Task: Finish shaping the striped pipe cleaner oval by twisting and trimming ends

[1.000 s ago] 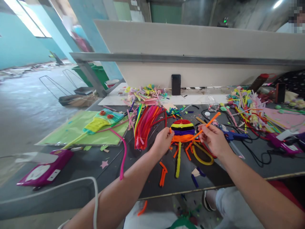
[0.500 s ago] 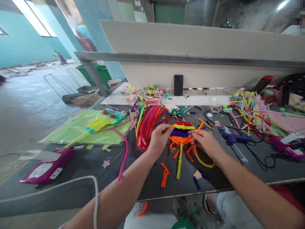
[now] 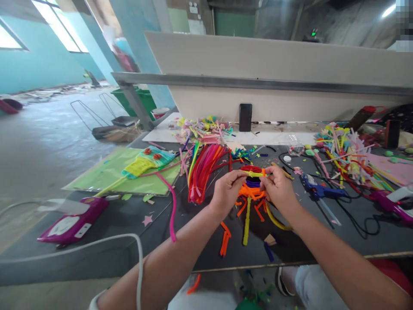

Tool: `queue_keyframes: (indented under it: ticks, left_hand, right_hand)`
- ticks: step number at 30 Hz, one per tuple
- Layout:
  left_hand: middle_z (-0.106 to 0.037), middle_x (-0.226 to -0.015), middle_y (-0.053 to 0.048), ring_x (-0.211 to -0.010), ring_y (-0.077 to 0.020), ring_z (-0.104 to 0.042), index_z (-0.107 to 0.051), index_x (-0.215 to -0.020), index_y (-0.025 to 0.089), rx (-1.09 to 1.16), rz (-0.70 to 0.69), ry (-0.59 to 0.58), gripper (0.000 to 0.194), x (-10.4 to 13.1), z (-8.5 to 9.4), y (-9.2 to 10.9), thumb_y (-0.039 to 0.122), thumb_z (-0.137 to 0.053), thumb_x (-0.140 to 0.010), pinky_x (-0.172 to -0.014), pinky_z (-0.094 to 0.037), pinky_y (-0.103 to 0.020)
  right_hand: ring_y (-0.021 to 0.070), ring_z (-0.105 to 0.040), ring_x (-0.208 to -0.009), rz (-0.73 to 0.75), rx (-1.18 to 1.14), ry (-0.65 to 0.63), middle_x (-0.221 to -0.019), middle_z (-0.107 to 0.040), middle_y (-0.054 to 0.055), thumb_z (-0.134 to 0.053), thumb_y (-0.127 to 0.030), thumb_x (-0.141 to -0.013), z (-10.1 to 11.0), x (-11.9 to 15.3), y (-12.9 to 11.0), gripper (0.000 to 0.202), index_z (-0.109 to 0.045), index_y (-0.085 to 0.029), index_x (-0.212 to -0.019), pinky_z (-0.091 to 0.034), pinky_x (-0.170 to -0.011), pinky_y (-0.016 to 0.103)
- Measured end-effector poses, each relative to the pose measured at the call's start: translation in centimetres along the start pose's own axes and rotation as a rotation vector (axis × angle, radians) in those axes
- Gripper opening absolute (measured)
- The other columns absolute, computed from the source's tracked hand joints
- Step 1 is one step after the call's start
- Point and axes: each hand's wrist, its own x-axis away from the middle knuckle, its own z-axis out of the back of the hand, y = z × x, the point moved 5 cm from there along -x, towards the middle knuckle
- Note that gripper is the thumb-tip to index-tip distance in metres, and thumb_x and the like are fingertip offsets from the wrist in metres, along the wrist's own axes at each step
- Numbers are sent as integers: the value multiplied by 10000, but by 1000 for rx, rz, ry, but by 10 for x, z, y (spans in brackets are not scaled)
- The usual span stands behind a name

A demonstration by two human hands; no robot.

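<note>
The left hand [image 3: 228, 191] is grasping the striped craft [image 3: 253, 184] at its upper left edge, thumb and fingers pinched together, while the right hand [image 3: 278, 186] grips a short orange pipe cleaner [image 3: 264, 172] at the upper right edge, with a bit of it poking up above the fingertips. The craft lies between the two hands over the dark table [image 3: 190, 221], banded in red, yellow, purple and orange, and partly covered by the fingers. A yellow stem [image 3: 247, 224] points from it toward the near edge, beside a folded orange piece [image 3: 225, 241]. To its left lies a thick bundle [image 3: 206, 172] of mostly red and pink pipe cleaners, then a yellow and turquoise flat craft [image 3: 148, 161] on a green sheet [image 3: 97, 172] in clear plastic. The purple box [image 3: 92, 215] at the left carries a large white label [image 3: 58, 232] and a smaller white one near its end; any print on them is too blurred to read. A dark phone [image 3: 245, 117] stands against the pale board [image 3: 206, 101], its screen black. A blue glue gun [image 3: 325, 190] lies to the right of the hands. Far back, a small green lit sign [image 3: 314, 32] and white notices [image 3: 193, 7] are too small to make out.
</note>
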Motion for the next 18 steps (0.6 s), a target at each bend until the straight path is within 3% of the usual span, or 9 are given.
queue_keyframes:
  ticks: [2,5,9,14,18]
  left_hand:
    - [-647,-780,-10,-752,-133,-582,-663,-860,196,84,63,31,138,-1,-2,-4,236,-552,-790,-741,-453,-236]
    - [-608,-706,9,-657,-97,-545,-636,-844,175,280,207,63,129,-3,-4,-15,261,-574,-772,-655,-440,-206]
    - [-582,-676,27,-556,-62,-503,-615,-813,157,518,357,45,133,-2,-10,-24,247,-619,-716,-556,-417,-181]
    - [-589,-660,24,-523,-65,-520,-594,-784,146,651,447,9,133,2,-17,-28,208,-628,-671,-541,-441,-196]
    - [-597,-695,12,-541,-74,-538,-604,-796,140,646,435,-34,148,3,-16,-23,227,-635,-681,-570,-468,-222]
  right_hand:
    - [125,-560,-501,105,133,-7,-630,-598,-20,-447,-357,-874,-5,-1,-8,183,-514,-218,-972,-451,-530,243]
    - [167,-632,-759,315,292,4,-847,-663,49,-379,-285,-908,-11,2,-20,255,-555,-209,-1076,-491,-727,294]
    - [192,-562,-1063,498,377,-60,-1133,-607,88,-351,-169,-897,-25,11,-29,402,-475,-225,-1275,-454,-919,361]
    - [228,-514,-1131,543,501,-203,-1234,-530,129,-409,-183,-877,-40,17,-32,513,-339,-192,-1386,-458,-935,386]
    - [215,-533,-1097,542,501,-126,-1169,-568,122,-380,-221,-913,-35,11,-31,415,-436,-180,-1322,-452,-939,364]
